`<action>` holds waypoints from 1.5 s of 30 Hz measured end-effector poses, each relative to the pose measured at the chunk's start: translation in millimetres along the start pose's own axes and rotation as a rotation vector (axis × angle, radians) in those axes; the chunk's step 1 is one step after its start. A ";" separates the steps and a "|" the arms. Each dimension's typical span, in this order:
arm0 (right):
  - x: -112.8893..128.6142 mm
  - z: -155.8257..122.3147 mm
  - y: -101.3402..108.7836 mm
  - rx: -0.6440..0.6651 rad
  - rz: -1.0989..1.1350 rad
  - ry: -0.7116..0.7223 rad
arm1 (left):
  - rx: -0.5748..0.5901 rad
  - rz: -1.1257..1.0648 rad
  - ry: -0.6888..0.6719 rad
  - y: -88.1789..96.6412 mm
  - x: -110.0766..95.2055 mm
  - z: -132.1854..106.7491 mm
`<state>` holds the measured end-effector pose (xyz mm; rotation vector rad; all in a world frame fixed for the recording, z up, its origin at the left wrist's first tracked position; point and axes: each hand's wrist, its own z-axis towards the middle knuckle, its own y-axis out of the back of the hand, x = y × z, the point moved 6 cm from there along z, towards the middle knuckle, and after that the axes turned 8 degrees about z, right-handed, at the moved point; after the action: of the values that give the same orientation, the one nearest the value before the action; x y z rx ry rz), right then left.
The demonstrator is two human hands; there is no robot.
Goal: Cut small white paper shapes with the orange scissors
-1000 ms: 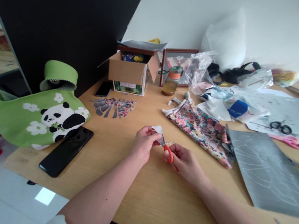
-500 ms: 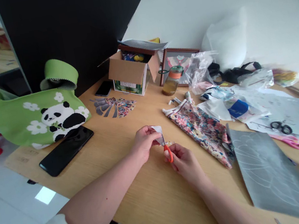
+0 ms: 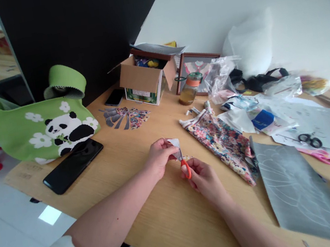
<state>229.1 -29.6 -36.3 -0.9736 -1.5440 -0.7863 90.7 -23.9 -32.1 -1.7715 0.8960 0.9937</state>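
Between thumb and fingers, my left hand pinches a small whitish piece; whether it is paper or backed fabric I cannot tell. My right hand grips orange-handled scissors, a finger through a loop, the blades up against the piece's lower right edge. A bit of patterned fabric shows just behind the scissors. To the right lies a folded floral cloth. Farther back on the table sit several cut grey and floral pieces laid out in a fan.
A black phone and green panda bag lie left. Behind stand an open cardboard box and a jar of brownish liquid. A grey sheet with white lines, pink scissors and black-handled scissors lie right.
Almost nothing differs. The scissors and my right hand have shifted very slightly at the piece; my left hand keeps its hold in the same place.
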 end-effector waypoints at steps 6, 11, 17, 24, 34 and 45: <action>-0.9 0.0 0.3 -0.001 0.002 0.002 | -0.006 -0.010 0.010 -0.2 0.0 0.7; -0.3 0.8 0.4 -0.007 0.000 0.014 | -0.016 -0.021 0.009 0.2 -0.7 0.9; -0.6 0.6 0.6 0.000 0.004 0.004 | -0.002 -0.024 0.012 -0.1 -0.8 1.2; -0.5 1.2 1.7 0.003 0.023 0.003 | -0.009 -0.023 0.037 -1.2 -2.5 -0.8; -1.5 2.1 2.7 -0.008 0.011 0.021 | -0.019 -0.019 0.036 -0.7 -3.1 -0.6; -2.7 2.7 2.5 -0.002 0.007 0.015 | -0.018 0.001 0.023 0.0 -3.0 -0.2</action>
<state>230.3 -26.6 -39.4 -0.9719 -1.5267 -0.7887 89.5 -23.7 -29.3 -1.8008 0.9046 0.9868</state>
